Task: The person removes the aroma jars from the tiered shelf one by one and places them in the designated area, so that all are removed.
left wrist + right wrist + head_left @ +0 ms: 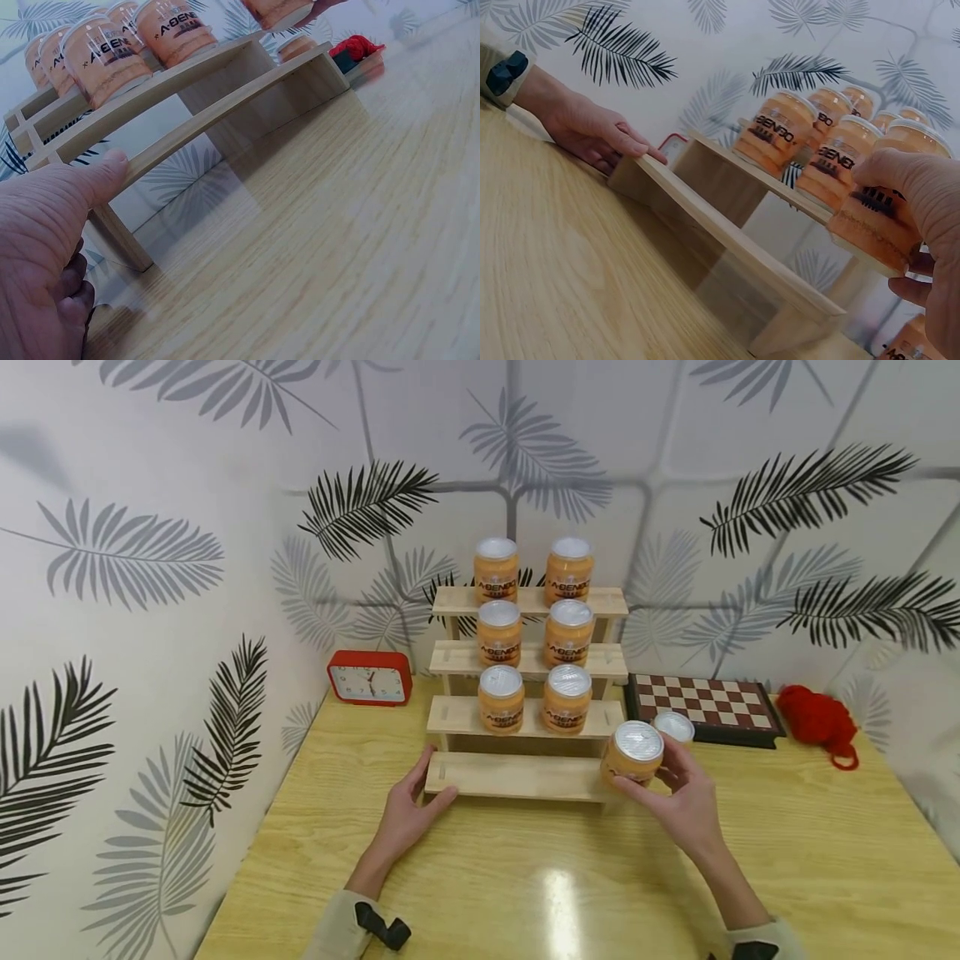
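Note:
A stepped wooden display rack (517, 774) with four tiers stands on the table. Its upper three tiers each carry a pair of orange cans (501, 700) with silver lids and dark lettering. My left hand (411, 810) holds the left end of the lowest tier, its thumb (105, 176) on the board's front edge. At the other end, my right hand (686, 797) grips an orange can (877, 217) between thumb and fingers. This can is slightly tilted, above the right end of the bottom tier; whether it touches the board I cannot tell.
Another silver-lidded can (673, 727) stands behind my right hand, partly hidden. Against the wall lie a checkered board (701, 706) and a bundle of red yarn (816, 724). A red clock (370, 677) stands left of the rack on the wooden table (480, 893).

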Demonstrator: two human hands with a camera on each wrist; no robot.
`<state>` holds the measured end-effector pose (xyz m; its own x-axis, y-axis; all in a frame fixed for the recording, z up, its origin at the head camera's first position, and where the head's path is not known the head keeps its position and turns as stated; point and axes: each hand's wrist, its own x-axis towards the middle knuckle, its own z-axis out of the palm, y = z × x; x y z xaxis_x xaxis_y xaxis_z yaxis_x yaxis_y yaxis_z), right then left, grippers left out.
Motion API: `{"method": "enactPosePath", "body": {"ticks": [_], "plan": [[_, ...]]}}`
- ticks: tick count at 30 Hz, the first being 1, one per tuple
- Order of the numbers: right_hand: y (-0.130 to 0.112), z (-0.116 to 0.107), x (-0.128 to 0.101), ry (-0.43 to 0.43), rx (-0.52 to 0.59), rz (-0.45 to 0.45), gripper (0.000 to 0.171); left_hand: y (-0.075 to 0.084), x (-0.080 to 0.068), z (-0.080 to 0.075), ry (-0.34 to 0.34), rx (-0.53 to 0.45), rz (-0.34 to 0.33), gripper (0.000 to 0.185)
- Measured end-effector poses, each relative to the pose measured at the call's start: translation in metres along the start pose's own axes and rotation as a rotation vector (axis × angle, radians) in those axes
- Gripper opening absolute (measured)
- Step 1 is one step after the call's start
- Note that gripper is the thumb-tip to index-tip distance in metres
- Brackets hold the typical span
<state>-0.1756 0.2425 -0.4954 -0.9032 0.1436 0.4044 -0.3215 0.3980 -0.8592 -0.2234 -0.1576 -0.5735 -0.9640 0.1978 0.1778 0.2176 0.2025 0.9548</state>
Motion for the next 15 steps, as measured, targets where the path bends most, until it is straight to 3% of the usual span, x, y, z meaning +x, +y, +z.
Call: {"method": "enactPosePath", "body": {"ticks": [15], "plan": [[0.017, -0.035, 0.004, 0.047, -0.002, 0.011, 0.077, -0.002, 0.001, 0.000, 0.005, 0.002, 0.008, 0.085]]}}
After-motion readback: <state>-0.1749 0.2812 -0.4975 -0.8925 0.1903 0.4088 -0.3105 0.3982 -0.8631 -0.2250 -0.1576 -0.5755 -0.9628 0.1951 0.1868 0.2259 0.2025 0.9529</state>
